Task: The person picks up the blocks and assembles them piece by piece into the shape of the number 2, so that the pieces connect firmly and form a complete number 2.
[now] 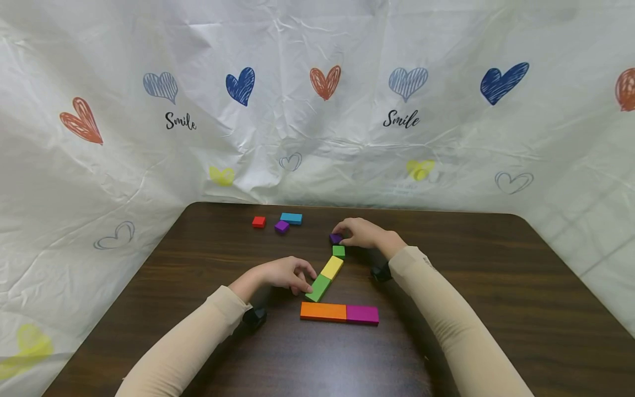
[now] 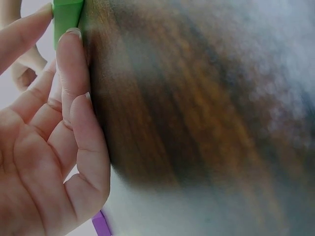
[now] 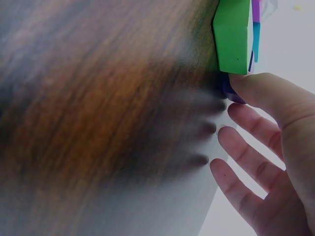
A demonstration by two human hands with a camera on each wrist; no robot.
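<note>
A green rectangular block (image 1: 318, 288) lies slanting on the table, end to end with a yellow block (image 1: 332, 268). My left hand (image 1: 286, 274) rests beside the green one, thumb and a fingertip touching its left side, the other fingers loosely bent. Farther back, my right hand (image 1: 364, 234) pinches a dark purple block (image 1: 335, 239) between thumb and index finger. That block sits just behind a small green block (image 1: 338, 252), its surface partly covered by the fingers. In the right wrist view, the remaining right fingers spread loosely near the tabletop.
In front of the slanted pair, an orange block (image 1: 323, 312) and a magenta block (image 1: 362, 315) lie end to end. At the back left are a red block (image 1: 259, 221), a purple block (image 1: 281, 227) and a blue block (image 1: 291, 218). A white printed sheet (image 1: 317, 138) hangs behind the table.
</note>
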